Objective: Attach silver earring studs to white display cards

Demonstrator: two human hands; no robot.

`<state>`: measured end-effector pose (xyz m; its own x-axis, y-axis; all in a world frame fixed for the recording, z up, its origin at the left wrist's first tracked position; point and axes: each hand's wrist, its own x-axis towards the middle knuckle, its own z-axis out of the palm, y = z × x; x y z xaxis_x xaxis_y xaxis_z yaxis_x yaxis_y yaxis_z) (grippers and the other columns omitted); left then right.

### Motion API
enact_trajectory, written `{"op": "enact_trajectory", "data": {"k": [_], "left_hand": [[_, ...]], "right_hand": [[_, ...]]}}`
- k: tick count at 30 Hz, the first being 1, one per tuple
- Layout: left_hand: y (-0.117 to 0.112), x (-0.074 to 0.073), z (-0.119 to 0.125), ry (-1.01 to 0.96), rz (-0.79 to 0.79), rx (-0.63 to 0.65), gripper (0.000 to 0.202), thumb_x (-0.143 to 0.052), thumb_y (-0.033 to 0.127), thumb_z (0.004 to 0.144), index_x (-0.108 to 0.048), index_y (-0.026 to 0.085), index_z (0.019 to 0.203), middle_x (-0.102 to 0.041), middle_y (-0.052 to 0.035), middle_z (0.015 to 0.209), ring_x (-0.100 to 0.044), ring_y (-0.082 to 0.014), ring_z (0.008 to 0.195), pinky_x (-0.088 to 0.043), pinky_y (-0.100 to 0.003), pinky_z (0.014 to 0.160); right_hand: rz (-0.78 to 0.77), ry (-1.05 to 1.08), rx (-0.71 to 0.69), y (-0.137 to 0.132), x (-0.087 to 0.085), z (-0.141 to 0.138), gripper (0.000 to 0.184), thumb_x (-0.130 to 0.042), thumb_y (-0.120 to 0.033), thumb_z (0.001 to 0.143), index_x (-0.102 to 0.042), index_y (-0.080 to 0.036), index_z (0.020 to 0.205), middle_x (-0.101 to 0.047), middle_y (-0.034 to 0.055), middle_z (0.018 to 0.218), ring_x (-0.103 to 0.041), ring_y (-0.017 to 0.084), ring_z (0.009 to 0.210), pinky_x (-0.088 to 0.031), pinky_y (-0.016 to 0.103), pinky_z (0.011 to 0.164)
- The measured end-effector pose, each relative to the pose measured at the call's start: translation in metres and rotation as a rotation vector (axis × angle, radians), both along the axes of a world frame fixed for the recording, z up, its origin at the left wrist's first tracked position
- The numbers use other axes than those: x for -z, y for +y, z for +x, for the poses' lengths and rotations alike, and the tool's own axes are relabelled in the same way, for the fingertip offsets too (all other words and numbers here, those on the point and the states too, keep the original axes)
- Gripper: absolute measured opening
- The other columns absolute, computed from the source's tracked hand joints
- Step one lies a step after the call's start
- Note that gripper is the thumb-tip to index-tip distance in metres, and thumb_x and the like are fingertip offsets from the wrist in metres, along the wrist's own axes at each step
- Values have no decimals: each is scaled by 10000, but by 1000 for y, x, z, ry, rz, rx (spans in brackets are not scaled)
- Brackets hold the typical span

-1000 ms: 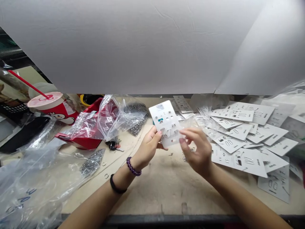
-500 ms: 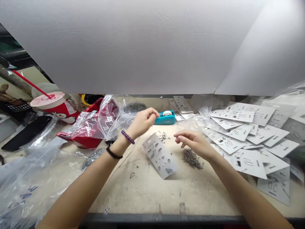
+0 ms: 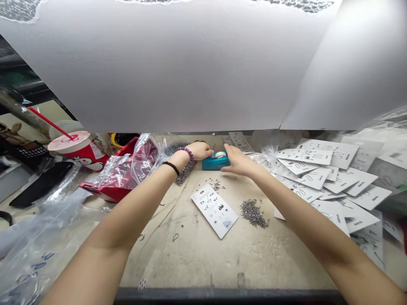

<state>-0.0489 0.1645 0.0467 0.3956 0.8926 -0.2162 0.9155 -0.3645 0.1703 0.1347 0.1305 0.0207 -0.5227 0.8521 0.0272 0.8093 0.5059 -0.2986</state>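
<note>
A teal tape dispenser (image 3: 208,164) with a white roll stands at the back of the table. My right hand (image 3: 238,161) grips its right end, thumb in front and fingers behind. At its left end is my left hand (image 3: 199,150), fingers curled closed; whatever is between the fingertips is hidden. Nearer to me a white card (image 3: 219,216) with small metal earrings lies flat and slanted. Small loose metal pieces (image 3: 217,185) are scattered just behind the card, and a pile of metal studs (image 3: 254,213) sits to its right.
Many printed white cards (image 3: 337,178) overlap at the right. On the left are a red scoop (image 3: 104,191) under clear plastic bags (image 3: 144,156), a red cup with a straw (image 3: 81,150) and a black phone-like object (image 3: 40,182). A large white panel (image 3: 178,76) overhangs the back.
Both hands have moved to the tape dispenser, my right hand reaching forward from above the stud pile. The card, tilted and blurred before, now lies flat.
</note>
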Motion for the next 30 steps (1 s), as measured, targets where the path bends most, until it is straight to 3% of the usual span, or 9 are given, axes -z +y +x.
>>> {"op": "enact_trajectory", "data": {"k": [2, 5, 12, 23, 27, 30], "left_hand": [[9, -4, -1, 35, -62, 17, 382, -428, 426, 765, -670, 135, 821, -658, -75, 780, -550, -166, 658, -394, -237, 614], [17, -10, -6, 72, -101, 28, 374, -493, 458, 709, -681, 146, 793, -658, -65, 740, -532, -155, 610, -379, -237, 585], [19, -23, -16, 164, -91, -32, 389, -544, 495, 658, -671, 128, 690, -626, -95, 636, -514, -170, 554, -378, -262, 549], [13, 10, -31, 27, -91, -54, 380, -454, 445, 764, -665, 144, 861, -668, -91, 828, -567, -169, 687, -387, -215, 563], [4, 15, -29, -36, -59, -88, 357, -442, 419, 785, -661, 160, 895, -670, -81, 868, -578, -173, 718, -404, -217, 601], [2, 14, -28, -54, 10, -163, 321, -500, 376, 755, -670, 126, 862, -660, -130, 887, -585, -218, 772, -423, -259, 675]], "right_hand": [[-30, -63, -13, 19, 3, -5, 668, -667, -310, 659, -365, -114, 1222, -490, 174, 1169, -484, 309, 1041, -435, 361, 758], [-41, -88, -24, 31, 7, -7, 559, -699, -331, 620, -454, -134, 1082, -567, 133, 1013, -548, 274, 868, -420, 308, 610], [-47, -113, -29, 30, 6, -3, 541, -703, -366, 619, -450, -156, 1049, -563, 119, 1029, -547, 258, 834, -354, 265, 518], [-24, -110, -28, 22, 5, 1, 505, -687, -362, 655, -435, -149, 1037, -558, 134, 1024, -549, 255, 846, -348, 260, 545], [-19, -107, -25, 21, 6, 1, 492, -684, -356, 661, -437, -147, 1033, -564, 134, 1019, -553, 257, 842, -353, 263, 551], [-20, -110, -19, 21, 6, -1, 521, -694, -353, 654, -445, -138, 1059, -567, 150, 1031, -559, 275, 854, -378, 278, 571]]}}
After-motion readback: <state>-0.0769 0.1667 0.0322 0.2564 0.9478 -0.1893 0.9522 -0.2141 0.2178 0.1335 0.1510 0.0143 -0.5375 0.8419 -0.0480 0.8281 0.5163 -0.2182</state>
